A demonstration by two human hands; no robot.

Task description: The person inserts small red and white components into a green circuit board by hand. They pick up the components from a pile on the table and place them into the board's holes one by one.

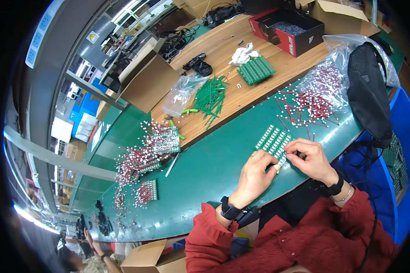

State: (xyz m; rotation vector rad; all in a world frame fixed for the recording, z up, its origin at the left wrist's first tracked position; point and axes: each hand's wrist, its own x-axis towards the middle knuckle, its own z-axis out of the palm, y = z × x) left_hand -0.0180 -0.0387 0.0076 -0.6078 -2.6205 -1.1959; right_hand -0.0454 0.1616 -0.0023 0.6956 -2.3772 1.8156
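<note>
A green circuit board panel [272,139] with rows of white connectors lies on the green bench top, close to its near edge. My left hand [254,178] is closed at the panel's near left edge, thumb and forefinger pinched on it. A small pale piece beside that thumb is too small to name. Over the panel's right side, my right hand [310,160] is closed in a pinch; what its fingertips hold is hidden. Beyond the panel is a loose pile of red wires with white plugs [312,105], spilling from a clear plastic bag [337,75].
Wired board panels [166,140] cluster at left, beside a white stick [172,164]. Green strips [212,98], green-handled cutters [190,111] and stacked boards [256,70] rest on the wooden board [234,102]. A black bag [370,91] and blue bin [403,159] stand right. A co-worker's hands [93,245] show lower left.
</note>
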